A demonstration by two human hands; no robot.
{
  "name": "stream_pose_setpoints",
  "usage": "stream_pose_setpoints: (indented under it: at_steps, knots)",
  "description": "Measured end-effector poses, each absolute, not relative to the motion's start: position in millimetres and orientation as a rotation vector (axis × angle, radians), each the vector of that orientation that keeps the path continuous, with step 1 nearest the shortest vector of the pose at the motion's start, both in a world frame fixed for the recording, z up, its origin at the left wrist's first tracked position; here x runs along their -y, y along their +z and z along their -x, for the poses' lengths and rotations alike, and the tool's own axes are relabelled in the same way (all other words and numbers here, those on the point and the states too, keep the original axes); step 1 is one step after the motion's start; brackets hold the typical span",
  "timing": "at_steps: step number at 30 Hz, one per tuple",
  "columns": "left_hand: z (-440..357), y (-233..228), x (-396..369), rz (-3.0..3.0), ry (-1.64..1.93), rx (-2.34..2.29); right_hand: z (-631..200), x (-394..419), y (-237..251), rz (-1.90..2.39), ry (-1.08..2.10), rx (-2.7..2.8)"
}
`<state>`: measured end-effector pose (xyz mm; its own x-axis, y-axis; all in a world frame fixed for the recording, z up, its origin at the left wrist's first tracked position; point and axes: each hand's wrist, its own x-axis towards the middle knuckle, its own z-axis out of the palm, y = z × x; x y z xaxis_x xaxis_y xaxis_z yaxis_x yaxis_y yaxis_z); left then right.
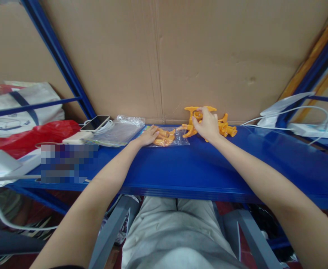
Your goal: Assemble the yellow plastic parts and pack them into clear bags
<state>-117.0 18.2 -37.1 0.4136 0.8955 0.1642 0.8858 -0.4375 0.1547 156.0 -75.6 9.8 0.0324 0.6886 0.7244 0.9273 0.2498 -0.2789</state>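
My left hand [149, 136] lies with its fingers stretched over one end of a clear plastic bag [182, 139]. Orange plastic parts [165, 136] show inside that bag, just right of the fingertips. With thumb and fingers closed, my right hand [207, 123] grips an orange plastic piece with a T-shaped end [191, 109], above the back of the blue table. Part of this piece is hidden behind the hand. More loose orange parts [228, 129] lie in a heap beside and behind my right hand.
On the blue table [175, 168], left of the bag, are flat clear packets [120, 130], a phone [95, 123] and a white charger [78, 138]. A red plastic bag [37, 136] lies farther left. Cardboard [158, 59] stands behind; white cables [318, 108] and a power strip [315, 130] are at right.
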Motion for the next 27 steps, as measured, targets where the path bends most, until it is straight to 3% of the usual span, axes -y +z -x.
stream_pose_setpoints:
  at_steps: [16, 27]
  knots:
    - [115.0, -35.5, -14.8, -2.57, 0.326, -1.658, -152.9, 92.7, 29.1, 1.506, -0.423, 1.75]
    - [116.3, -38.1, -19.4, -2.601, 0.343, -1.648, -152.8, 72.9, 7.0, 1.458, -0.076, 1.888]
